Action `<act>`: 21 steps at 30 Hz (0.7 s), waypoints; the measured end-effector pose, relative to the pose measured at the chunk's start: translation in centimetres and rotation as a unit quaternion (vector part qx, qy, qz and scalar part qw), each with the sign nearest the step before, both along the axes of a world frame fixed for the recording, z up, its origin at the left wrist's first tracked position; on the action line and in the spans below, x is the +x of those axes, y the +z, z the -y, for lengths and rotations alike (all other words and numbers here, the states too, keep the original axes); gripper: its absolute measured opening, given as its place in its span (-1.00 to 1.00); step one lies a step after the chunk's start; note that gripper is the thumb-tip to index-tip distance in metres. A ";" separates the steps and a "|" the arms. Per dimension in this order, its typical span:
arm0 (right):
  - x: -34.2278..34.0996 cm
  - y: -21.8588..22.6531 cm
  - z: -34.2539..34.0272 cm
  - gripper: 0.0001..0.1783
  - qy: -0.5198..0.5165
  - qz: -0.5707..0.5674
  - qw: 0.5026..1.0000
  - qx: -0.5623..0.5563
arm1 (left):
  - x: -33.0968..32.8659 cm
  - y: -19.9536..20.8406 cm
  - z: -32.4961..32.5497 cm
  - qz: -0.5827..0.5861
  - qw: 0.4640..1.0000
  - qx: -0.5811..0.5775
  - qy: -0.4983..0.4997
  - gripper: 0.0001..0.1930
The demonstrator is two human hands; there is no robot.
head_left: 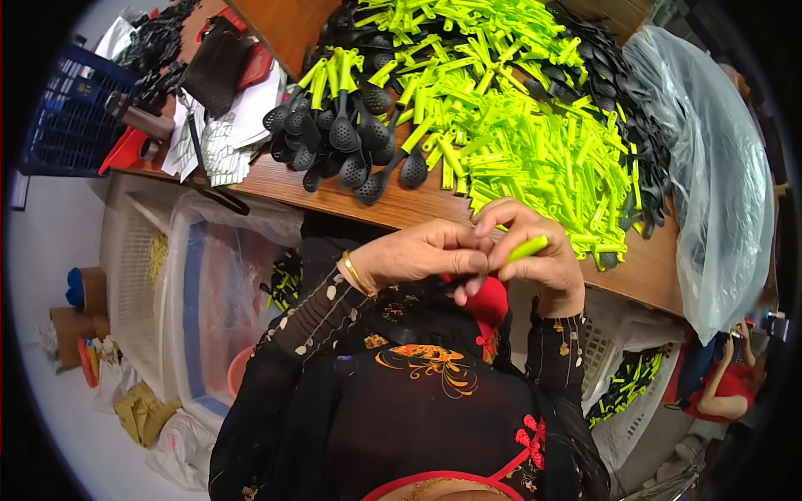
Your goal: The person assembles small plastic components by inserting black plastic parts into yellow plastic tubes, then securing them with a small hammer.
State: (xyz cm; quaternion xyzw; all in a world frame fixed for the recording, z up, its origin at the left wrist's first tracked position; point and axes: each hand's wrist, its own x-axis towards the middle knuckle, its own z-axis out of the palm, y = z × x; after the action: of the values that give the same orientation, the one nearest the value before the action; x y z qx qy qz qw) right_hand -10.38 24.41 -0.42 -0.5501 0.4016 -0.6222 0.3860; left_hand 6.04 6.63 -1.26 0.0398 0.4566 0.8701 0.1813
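Just off the table's near edge, my two hands meet in front of my chest. My right hand [543, 255] is closed round a lime-green plastic handle [527, 249], whose rounded end sticks out past the thumb. My left hand [418, 250] is pinched shut against the right fingers; whatever lies between its fingertips is hidden and a little blurred. Beyond them lies a big heap of loose lime-green handles [543, 167]. Black slotted spoons [342, 134], several with green handles fitted, are bunched left of that heap.
The wooden table [401, 204] ends just beyond my hands. Clear plastic sheeting [702, 159] hangs over its right side. Lined plastic bins [188, 309] stand below left, and a crate of green-handled utensils [631, 384] below right. Another person in red [723, 388] is at far right.
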 end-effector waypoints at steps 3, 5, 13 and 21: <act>0.8 0.2 0.1 -0.55 -0.118 0.111 0.983 0.083 | 0.7 -0.7 -0.2 0.002 0.987 -0.016 0.159 -0.75; 1.6 0.2 0.9 -0.52 -0.142 0.093 0.980 0.108 | 1.2 -0.8 -0.1 0.018 0.969 -0.075 0.234 -0.72; 4.6 -0.7 5.2 -0.85 -0.288 -0.127 0.944 0.097 | 2.5 -0.9 0.8 -0.026 0.896 -0.266 0.356 -0.80; 3.9 -1.6 8.2 -0.55 -0.144 0.170 0.965 0.140 | 4.9 -0.8 3.5 0.017 0.932 -0.148 0.329 -0.72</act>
State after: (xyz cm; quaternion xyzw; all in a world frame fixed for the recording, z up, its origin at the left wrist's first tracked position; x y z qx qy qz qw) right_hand -6.44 16.25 -2.04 -0.3133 0.4884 -0.6931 0.4277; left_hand 10.95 3.15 -2.04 -0.1552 0.5645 0.8041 -0.1034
